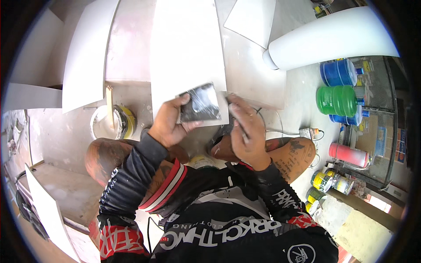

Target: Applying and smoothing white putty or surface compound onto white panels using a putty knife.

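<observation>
My left hand [169, 120] grips a flat, dark rectangular plate [201, 105] by its left side, thumb on top and fingers at the lower edge. Its glossy face carries whitish smears. Just right of the plate is my right hand [247, 127], its fingers curled together. A thin dark edge shows by those fingertips, but I cannot make out what it belongs to. Both hands are over the near end of a long white panel [186, 48], which stretches away between my bent knees.
At left stands an open bucket [100, 125] of whitish material with a wooden stick [109, 105]. More white panels [90, 52] lean or lie around. A large white roll [329, 39], water jugs [335, 100], a red cylinder [348, 155] and paint cans [321, 180] line the right, with cables nearby.
</observation>
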Available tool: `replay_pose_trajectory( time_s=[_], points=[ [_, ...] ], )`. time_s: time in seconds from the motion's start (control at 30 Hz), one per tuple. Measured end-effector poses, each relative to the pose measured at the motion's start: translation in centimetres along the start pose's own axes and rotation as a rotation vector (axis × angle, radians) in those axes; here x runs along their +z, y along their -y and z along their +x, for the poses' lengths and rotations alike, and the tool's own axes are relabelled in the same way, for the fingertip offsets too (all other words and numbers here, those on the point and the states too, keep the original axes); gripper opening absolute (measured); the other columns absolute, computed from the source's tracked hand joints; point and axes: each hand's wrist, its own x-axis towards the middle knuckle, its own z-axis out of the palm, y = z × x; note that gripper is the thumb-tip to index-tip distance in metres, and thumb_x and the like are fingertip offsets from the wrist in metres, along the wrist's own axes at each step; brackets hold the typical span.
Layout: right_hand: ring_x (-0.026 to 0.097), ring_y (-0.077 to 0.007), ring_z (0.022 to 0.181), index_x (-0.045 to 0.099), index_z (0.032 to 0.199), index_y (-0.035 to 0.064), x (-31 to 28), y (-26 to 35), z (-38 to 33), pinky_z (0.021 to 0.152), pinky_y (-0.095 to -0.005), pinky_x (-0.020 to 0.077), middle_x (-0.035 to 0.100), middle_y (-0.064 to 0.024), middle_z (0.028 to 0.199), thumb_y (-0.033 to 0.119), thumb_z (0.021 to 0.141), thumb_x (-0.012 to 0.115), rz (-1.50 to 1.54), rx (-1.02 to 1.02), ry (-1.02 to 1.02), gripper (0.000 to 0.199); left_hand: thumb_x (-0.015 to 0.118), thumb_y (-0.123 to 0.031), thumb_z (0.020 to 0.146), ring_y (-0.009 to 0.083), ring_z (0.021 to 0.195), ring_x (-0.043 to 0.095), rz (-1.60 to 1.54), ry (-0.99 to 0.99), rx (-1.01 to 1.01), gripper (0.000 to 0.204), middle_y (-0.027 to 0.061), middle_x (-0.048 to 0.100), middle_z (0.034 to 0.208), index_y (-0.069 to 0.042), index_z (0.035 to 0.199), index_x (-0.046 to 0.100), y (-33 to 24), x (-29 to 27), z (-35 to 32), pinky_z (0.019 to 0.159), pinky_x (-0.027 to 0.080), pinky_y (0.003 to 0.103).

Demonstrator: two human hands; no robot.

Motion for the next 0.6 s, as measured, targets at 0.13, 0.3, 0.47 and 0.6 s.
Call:
replay_pose_trajectory(
  time_s=[0.13,0.3,0.47,0.6],
  points=[
    [0.05,-0.0342,0.124,0.055,0.131,0.0064,1.2,-3.7,-0.1,0.103,-0.0407,0.0427,0.052,-0.0172,0.132,-0.012,0.073,0.046,-0.128,-0.007,0.194,0.062,0.049,-0.022,0.098,0.0228,0.095,0.066,-0.04,0.122,0.097,0.027,0.0065,0.064,0.107,-0.006,0.12,0.054,-1.5,0.0,-1.4,0.075,0.059,0.043],
    [0.05,-0.0355,0.122,0.056,0.131,0.0068,-1.5,-14.7,3.8,0.104,-0.0406,0.0409,0.056,-0.019,0.128,-0.011,0.078,0.044,-0.428,0.077,0.288,0.057,0.049,-0.021,0.098,0.0249,0.096,0.068,-0.123,0.171,0.361,0.029,0.01,0.066,0.108,-0.004,0.12,0.054,-7.1,0.4,-1.4,0.078,0.059,0.042],
    [0.049,-0.0336,0.123,0.054,0.13,0.0045,-2.8,-26.5,10.3,0.107,-0.0422,0.0365,0.057,-0.0143,0.131,-0.004,0.081,0.049,-0.672,-0.094,0.33,0.05,0.048,-0.022,0.098,0.0264,0.091,0.069,-0.026,0.015,0.34,0.027,0.0098,0.067,0.105,-0.004,0.118,0.053,-5.4,-0.1,0.9,0.075,0.059,0.043],
    [0.049,-0.0291,0.124,0.056,0.129,0.0073,-2.6,-26.2,9.5,0.107,-0.0402,0.0344,0.056,-0.0114,0.133,-0.001,0.084,0.05,-0.681,-0.093,0.528,0.046,0.048,-0.022,0.098,0.0254,0.089,0.069,-0.001,-0.056,0.262,0.026,0.01,0.066,0.106,-0.005,0.117,0.053,-3.4,-0.1,2.0,0.075,0.059,0.043]
  ],
)
